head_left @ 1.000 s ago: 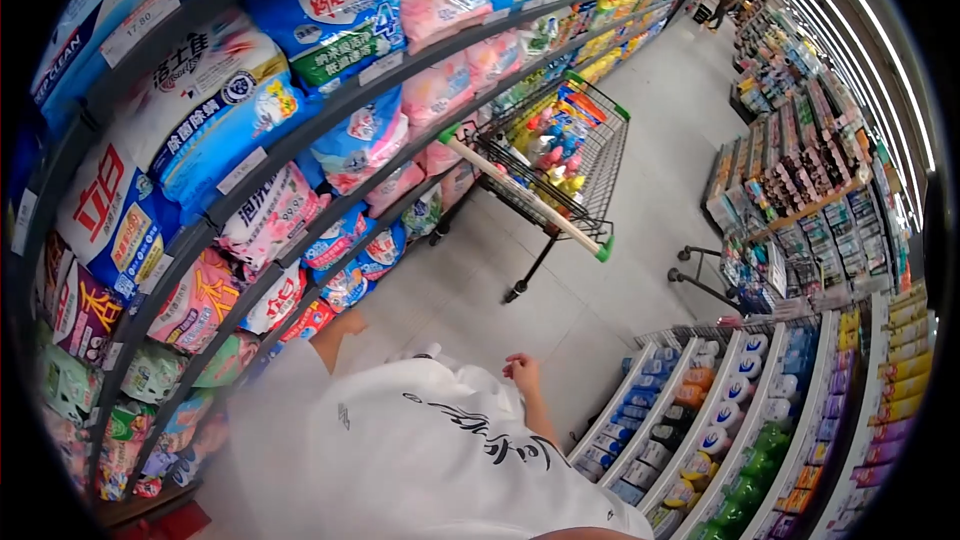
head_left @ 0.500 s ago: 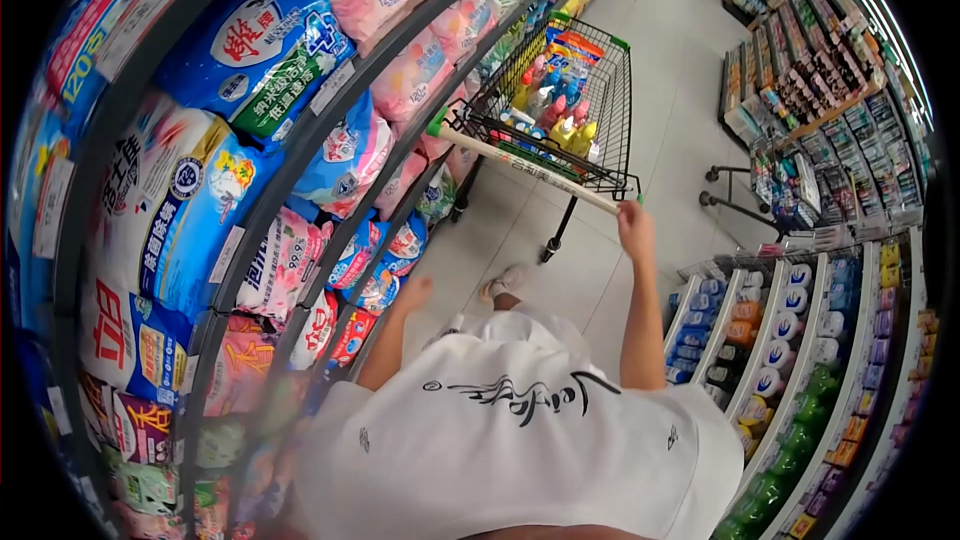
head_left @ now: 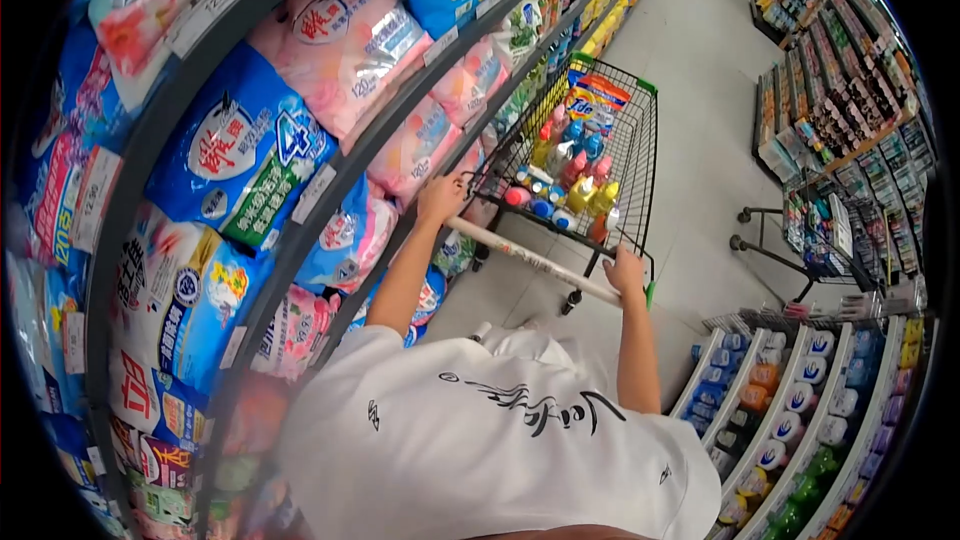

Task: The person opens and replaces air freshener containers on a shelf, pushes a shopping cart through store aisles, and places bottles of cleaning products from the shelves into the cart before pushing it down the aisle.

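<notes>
Floor (head_left: pixel 690 50) bears the cart (head_left: pixel 535 258), basket (head_left: pixel 646 155) beyond left hand (head_left: pixel 441 199) and right hand (head_left: pixel 626 270).

Dark-edged shelves (head_left: pixel 385 106) carry plump bags in close rows, a blue bag (head_left: pixel 235 145) beside a pink bag (head_left: pixel 345 45). White-edged shelves (head_left: pixel 700 368) hold rows of bottles (head_left: pixel 799 397). On the grey floor (head_left: pixel 692 50) stands a wire cart (head_left: pixel 640 130) on wheels.

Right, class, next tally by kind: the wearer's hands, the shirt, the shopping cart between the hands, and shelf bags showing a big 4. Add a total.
Hands: 2, left hand and right hand
White shirt: 1
Shopping cart: 1
Blue bag with a big 4: 1
Total: 5
</notes>
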Tool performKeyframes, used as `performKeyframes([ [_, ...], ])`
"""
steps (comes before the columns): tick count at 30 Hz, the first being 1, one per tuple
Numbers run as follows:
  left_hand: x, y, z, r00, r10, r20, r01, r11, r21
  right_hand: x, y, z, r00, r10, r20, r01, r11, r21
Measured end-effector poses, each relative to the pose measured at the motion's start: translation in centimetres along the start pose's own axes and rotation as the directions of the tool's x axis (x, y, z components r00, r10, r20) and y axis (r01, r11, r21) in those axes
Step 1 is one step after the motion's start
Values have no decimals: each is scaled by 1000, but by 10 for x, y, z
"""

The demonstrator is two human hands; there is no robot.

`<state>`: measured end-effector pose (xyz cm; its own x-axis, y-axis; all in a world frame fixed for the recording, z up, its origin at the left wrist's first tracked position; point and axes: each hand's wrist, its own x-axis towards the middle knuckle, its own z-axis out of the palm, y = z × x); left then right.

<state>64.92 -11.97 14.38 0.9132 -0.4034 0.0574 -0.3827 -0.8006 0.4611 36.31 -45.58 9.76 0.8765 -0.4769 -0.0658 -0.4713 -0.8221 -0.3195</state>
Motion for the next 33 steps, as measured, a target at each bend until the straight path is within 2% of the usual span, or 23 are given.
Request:
performKeyframes([
  [3,-6,11,-9,993,-111,50,111,994,4,0,0,-1,1000,-15,-24,14,1000,-19],
  [6,-9,19,-22,986,-150,67,149,989,21,3,0,1,1000,4,-14,-5,999,-45],
  [11,-7,18,-20,991,-130,21,130,992,-1,10,-6,-7,999,42,13,-41,997,-61],
  [19,-7,12,-21,993,-111,40,112,994,-13,11,-8,-9,993,87,78,-79,992,-98],
  [22,-9,11,-19,994,-107,24,107,994,-30,10,-5,-4,999,45,14,-44,997,-59],
  [25,-11,13,-17,994,-92,-54,91,996,-18,11,-3,-2,999,43,24,-41,997,-70],
  [33,-13,18,-19,993,-108,-41,108,994,2,7,0,0,999,41,2,-41,998,-40],
])
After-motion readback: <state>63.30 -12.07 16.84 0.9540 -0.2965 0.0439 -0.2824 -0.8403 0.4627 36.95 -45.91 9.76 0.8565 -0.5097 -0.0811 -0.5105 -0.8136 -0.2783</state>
